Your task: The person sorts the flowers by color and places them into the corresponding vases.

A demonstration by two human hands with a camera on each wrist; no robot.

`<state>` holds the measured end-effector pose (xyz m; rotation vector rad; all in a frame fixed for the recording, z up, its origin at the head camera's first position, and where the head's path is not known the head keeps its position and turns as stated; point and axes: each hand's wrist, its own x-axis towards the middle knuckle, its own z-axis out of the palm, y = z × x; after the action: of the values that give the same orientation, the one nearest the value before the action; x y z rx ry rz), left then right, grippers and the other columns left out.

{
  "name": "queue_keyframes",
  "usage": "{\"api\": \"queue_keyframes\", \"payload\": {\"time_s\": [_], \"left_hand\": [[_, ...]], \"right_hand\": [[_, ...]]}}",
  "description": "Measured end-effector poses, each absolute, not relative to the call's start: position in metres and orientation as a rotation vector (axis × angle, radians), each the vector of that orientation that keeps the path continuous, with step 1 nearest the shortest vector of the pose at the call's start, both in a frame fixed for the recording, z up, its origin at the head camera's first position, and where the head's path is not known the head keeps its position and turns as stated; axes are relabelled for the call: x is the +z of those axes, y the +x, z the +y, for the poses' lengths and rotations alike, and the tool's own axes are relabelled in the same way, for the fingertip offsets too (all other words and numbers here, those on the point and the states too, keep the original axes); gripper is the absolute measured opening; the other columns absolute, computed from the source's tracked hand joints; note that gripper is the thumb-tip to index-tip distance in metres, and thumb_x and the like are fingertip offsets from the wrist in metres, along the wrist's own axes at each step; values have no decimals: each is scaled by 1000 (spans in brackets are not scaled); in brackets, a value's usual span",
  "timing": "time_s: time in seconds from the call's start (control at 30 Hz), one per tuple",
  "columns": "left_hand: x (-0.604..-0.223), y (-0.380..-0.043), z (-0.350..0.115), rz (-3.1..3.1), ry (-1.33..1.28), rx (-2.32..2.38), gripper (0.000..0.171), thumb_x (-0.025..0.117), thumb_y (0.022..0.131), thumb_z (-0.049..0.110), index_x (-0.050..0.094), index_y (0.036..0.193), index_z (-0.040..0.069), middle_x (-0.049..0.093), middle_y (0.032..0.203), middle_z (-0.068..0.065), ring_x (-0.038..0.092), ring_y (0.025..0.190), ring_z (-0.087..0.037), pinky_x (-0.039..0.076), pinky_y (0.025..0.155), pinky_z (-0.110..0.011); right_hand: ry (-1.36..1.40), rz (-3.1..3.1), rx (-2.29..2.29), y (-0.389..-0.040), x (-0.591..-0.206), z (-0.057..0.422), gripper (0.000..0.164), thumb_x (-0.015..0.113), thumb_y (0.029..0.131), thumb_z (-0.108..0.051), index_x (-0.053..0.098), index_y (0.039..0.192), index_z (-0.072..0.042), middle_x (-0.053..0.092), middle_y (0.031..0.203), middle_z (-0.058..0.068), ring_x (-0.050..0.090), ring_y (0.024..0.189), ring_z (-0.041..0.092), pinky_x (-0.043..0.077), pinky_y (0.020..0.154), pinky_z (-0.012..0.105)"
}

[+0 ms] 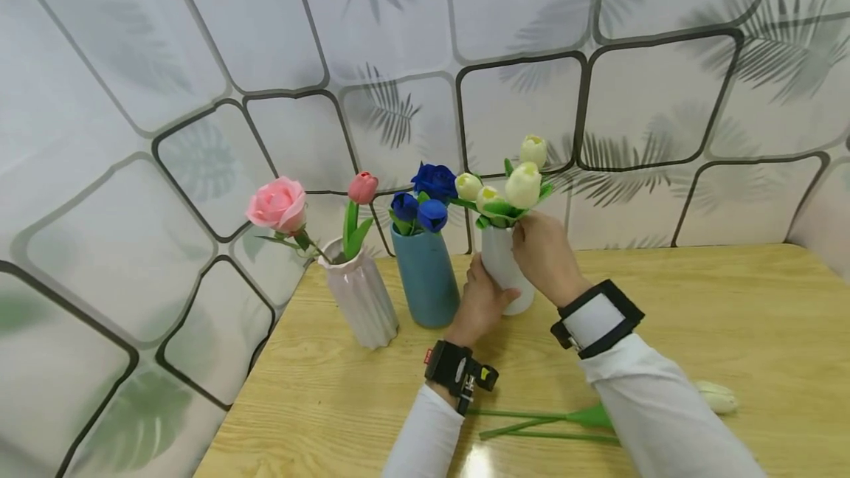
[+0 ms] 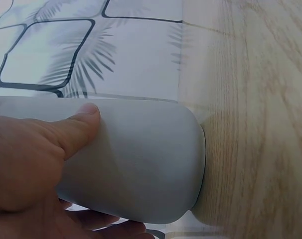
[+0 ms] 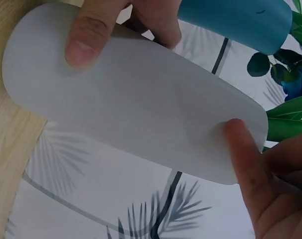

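A white vase (image 1: 499,264) stands on the wooden table, slightly tilted in the head view, with several cream-white tulips (image 1: 523,184) and green leaves rising from its mouth. My left hand (image 1: 482,302) grips the vase low on its body; in the left wrist view the thumb (image 2: 83,119) lies along the near side and the fingers wrap beneath. At the rim, my right hand (image 1: 546,255) holds the upper vase, a fingertip (image 3: 235,130) pressing its side in the right wrist view and the other fingers bent by the leaves. Stems inside the vase are hidden.
Left of the white vase stand a blue vase (image 1: 427,282) with blue flowers and a ribbed pale vase (image 1: 361,301) holding a pink rose (image 1: 279,205) and a pink tulip (image 1: 362,188). Green stems (image 1: 524,423) and a white tulip head (image 1: 719,397) lie near my right sleeve. Patterned cloth hangs behind.
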<state>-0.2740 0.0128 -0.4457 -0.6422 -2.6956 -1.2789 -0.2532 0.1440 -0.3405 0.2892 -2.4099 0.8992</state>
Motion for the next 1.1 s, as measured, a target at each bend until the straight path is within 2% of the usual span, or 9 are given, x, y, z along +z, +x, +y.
{"api": "queue_keyframes", "payload": {"time_s": [0.1, 0.2, 0.4, 0.53, 0.67, 0.8, 0.93, 1.1], "left_hand": [[-445, -274, 12, -2701, -642, -1304, 94, 69, 94, 31, 6, 152, -9, 37, 137, -36, 51, 122, -46, 47, 99, -52], [-445, -273, 12, -2716, -629, -1332, 94, 68, 95, 32, 4, 153, -8, 36, 138, -36, 50, 124, -46, 46, 100, -52], [-444, -273, 12, -2736, -596, -1328, 94, 67, 95, 33, 5, 153, -6, 37, 139, -35, 50, 123, -48, 46, 100, -54], [-445, -273, 13, -2730, -584, -1286, 94, 69, 94, 34, 8, 152, -7, 39, 135, -36, 53, 118, -48, 47, 96, -54], [-446, -274, 13, -2727, -575, -1256, 93, 69, 94, 35, 9, 152, -8, 41, 134, -35, 54, 116, -48, 49, 95, -53], [-446, -274, 10, -2763, -560, -1257, 94, 67, 95, 37, 7, 153, -7, 39, 137, -36, 53, 119, -47, 48, 96, -53], [-443, -272, 9, -2812, -551, -1273, 95, 64, 97, 39, 4, 154, -8, 36, 141, -37, 50, 124, -48, 47, 98, -54], [-438, -269, 8, -2861, -531, -1278, 90, 63, 97, 35, 6, 154, -7, 36, 141, -38, 49, 125, -47, 46, 99, -54]], "right_hand": [[245, -2367, 949, -250, -343, 144, 17, 48, 97, 3, 65, 96, 5, 60, 79, 18, 53, 64, 28, 43, 58, 38], [209, -2292, 990, -247, -346, 144, 17, 52, 96, 2, 67, 104, 5, 62, 90, 21, 58, 71, 31, 47, 62, 42], [207, -2189, 1001, -243, -359, 148, 17, 60, 93, 4, 69, 107, 8, 67, 104, 27, 68, 72, 35, 56, 65, 48], [188, -2226, 1009, -234, -373, 152, 17, 61, 93, 0, 71, 105, 8, 69, 102, 26, 69, 70, 33, 56, 62, 47], [158, -2347, 1015, -221, -387, 154, 19, 60, 95, -5, 72, 105, 5, 72, 99, 22, 68, 68, 27, 54, 57, 41], [130, -2462, 1046, -207, -403, 153, 22, 59, 97, -12, 72, 108, 2, 73, 98, 18, 57, 54, 17, 44, 48, 31], [116, -2503, 1101, -198, -417, 153, 22, 58, 98, -13, 72, 108, 1, 73, 95, 17, 46, 45, 12, 37, 42, 28], [151, -2544, 1052, -195, -428, 153, 17, 60, 96, -10, 72, 102, 2, 73, 90, 16, 53, 51, 13, 42, 45, 29]]}}
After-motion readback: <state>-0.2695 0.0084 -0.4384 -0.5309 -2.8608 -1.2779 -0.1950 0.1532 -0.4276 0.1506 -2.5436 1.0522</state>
